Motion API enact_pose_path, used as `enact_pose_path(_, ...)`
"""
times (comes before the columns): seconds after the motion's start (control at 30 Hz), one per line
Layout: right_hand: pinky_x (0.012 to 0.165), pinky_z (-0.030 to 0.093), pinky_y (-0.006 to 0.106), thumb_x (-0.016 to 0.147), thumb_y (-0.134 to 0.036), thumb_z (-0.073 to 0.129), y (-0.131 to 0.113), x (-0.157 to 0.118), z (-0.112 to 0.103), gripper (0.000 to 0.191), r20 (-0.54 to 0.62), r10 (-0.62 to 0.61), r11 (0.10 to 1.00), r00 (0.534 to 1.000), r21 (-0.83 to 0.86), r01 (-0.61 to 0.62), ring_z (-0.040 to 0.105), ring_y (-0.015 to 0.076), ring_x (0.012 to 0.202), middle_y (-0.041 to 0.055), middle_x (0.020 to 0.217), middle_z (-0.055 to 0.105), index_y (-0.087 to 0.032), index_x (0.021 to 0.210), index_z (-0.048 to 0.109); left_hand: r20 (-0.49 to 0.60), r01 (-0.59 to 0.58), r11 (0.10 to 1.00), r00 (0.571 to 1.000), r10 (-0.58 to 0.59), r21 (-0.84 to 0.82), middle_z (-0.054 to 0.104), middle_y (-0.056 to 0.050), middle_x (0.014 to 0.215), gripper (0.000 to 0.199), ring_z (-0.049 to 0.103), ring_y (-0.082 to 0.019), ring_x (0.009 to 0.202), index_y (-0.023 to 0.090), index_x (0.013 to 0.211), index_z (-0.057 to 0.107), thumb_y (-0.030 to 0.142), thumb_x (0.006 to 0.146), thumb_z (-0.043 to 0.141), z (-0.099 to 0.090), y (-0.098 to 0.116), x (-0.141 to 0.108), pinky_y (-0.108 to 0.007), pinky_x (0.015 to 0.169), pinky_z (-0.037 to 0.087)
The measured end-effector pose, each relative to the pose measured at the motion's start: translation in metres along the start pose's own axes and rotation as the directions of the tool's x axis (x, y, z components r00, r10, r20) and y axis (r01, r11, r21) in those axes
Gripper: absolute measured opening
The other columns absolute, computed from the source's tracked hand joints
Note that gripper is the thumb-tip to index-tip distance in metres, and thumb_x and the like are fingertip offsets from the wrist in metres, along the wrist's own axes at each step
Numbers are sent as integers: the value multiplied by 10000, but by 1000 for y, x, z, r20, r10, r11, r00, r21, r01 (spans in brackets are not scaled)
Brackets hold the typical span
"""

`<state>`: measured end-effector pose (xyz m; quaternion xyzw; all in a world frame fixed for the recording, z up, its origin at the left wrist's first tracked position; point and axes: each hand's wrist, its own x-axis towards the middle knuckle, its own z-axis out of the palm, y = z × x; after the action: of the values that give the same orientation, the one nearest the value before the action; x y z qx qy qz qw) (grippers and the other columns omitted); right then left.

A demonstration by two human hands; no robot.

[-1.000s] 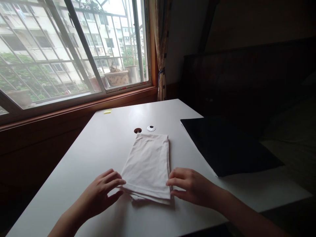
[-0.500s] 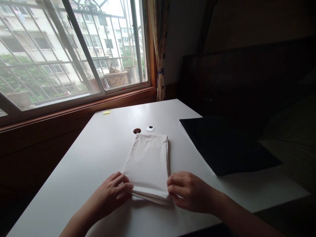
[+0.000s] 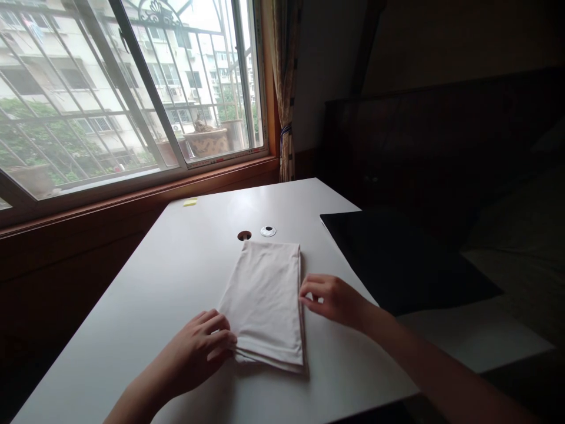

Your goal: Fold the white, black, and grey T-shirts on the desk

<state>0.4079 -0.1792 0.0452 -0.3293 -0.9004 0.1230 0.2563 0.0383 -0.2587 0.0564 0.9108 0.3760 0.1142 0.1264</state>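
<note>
A folded white cloth (image 3: 267, 297) lies on the white table, its stacked layers showing along the near and right edges. My left hand (image 3: 206, 338) is at the near left corner, with the fingers curled and closed on the fabric there. Halfway up the right side, my right hand (image 3: 329, 296) has its thumb and fingertips pinched at the cloth's edge. A small gap shows between that thumb and the curled fingers. What lies beneath the top layers is hidden.
The white table (image 3: 168, 282) has a round cable hole (image 3: 244, 235) and a silver grommet (image 3: 268, 231) beyond the cloth. A yellow sticky note (image 3: 190, 202) is near the far left corner. A black sheet (image 3: 410, 265) lies to the right. A barred window (image 3: 132, 88) and a curtain (image 3: 286, 88) stand behind.
My right hand has moved from the cloth's near right corner up along its right edge. That near corner now lies uncovered. My left hand has stayed at the left corner.
</note>
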Motion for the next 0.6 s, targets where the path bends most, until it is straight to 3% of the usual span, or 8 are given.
enact_pose_path(0.1, 743, 473, 266, 972, -181, 625, 28, 21, -3, 104, -78, 93, 976, 993, -190, -107, 633, 151, 769, 30, 900, 688, -193, 904, 704, 13, -1, 1000, 1000, 1, 5, 644, -31, 975, 153, 574, -201, 895, 271, 1010, 655, 156, 978, 559, -3, 10, 5, -352, 816, 478)
enact_pose_path(0.2, 729, 454, 267, 981, -193, 622, 47, 34, -1, 121, -15, 99, 931, 995, -350, -98, 647, 176, 851, 36, 924, 693, -202, 898, 710, -17, -35, 999, 999, 35, 22, 652, -30, 941, 128, 579, -199, 864, 267, 1002, 658, 197, 997, 551, 0, 27, 14, -352, 787, 475)
enact_pose_path(0.3, 702, 443, 265, 996, -185, 587, 54, 41, 1, 147, 58, 69, 900, 996, -435, -37, 638, 188, 907, 47, 993, 699, -216, 950, 722, -72, -71, 997, 995, 73, 36, 663, -37, 928, 88, 586, -203, 839, 254, 1030, 654, 229, 984, 584, 10, 46, 28, -346, 736, 473)
enact_pose_path(0.43, 766, 465, 284, 999, -122, 537, 56, 48, -1, 238, 43, 33, 875, 999, -485, -8, 609, 211, 1027, 70, 1179, 684, -229, 1115, 715, -97, -99, 994, 990, 104, 54, 663, -35, 926, 127, 590, -213, 839, 245, 1030, 632, 287, 921, 681, 30, 69, 54, -347, 695, 469)
enact_pose_path(0.6, 736, 455, 297, 994, -89, 511, 62, 59, -3, 243, 62, 108, 824, 992, -563, -54, 590, 222, 989, 85, 1104, 692, -212, 1016, 719, -17, -110, 987, 994, 112, 120, 630, -37, 940, 347, 566, -233, 843, 235, 925, 555, 464, 815, 790, 55, 91, 83, -369, 644, 474)
